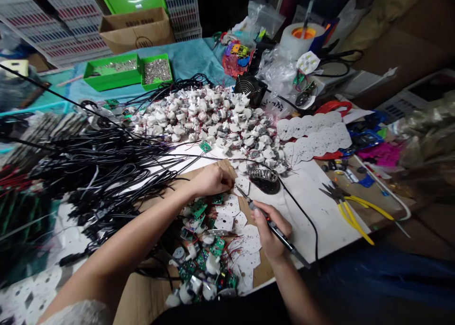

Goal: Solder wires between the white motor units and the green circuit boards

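My right hand (270, 230) is closed round a black soldering iron (275, 230), held like a pen. Its tip points up-left toward a white LED board (243, 183). My left hand (212, 179) is closed in a pinch beside that board, on something too small to make out. Below both hands lies a heap of green circuit boards (199, 209), white motors (212, 264) and white boards (250, 237). A coiled soldering-iron stand (263, 176) sits just right of the tip. The iron's black cord (302, 211) arcs past my right wrist.
A big pile of white motors (213, 119) fills the middle. Black cables (103, 168) cover the left. Green trays (113, 71) of metal parts and a cardboard box (137, 29) stand behind. Yellow-handled pliers (350, 211) lie right, near white LED boards (316, 135). A small fan (250, 88) sits behind.
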Available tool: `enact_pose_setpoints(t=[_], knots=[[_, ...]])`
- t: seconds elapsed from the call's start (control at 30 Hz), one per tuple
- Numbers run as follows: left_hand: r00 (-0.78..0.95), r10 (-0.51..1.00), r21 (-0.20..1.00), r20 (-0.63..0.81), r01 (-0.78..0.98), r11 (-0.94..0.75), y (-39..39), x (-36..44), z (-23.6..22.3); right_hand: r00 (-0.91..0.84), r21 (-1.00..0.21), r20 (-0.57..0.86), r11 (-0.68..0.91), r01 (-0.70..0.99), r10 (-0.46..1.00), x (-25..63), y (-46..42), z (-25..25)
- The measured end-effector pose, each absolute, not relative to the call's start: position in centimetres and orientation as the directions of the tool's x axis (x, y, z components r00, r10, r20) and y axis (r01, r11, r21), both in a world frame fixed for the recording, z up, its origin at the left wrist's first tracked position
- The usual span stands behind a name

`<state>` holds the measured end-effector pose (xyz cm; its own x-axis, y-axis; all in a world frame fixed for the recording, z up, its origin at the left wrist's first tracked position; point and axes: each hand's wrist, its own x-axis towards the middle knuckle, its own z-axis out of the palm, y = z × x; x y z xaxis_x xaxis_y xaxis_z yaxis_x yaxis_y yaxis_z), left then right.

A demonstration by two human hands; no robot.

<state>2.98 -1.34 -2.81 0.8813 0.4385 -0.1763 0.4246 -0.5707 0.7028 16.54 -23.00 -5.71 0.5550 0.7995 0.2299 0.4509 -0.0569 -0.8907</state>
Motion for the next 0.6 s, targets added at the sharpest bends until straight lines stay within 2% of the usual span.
enact_pose_setpoints(t=[0.4,0.6], knots=[[0.877,0.44,0.695,-0.194,0.439,-0.569,-1.35,3.26,-2.35,0.523,-0.872,0.261,-0.034,0.489,0.811,16.5,-22.75,-5.59],[0.862,0.457,0.675,-0.218,0.472,-0.568,-1.32,3.34,-2.41,0.476,-0.841,0.363,0.062,0.537,0.801,16.37,-22.26,-5.11]])
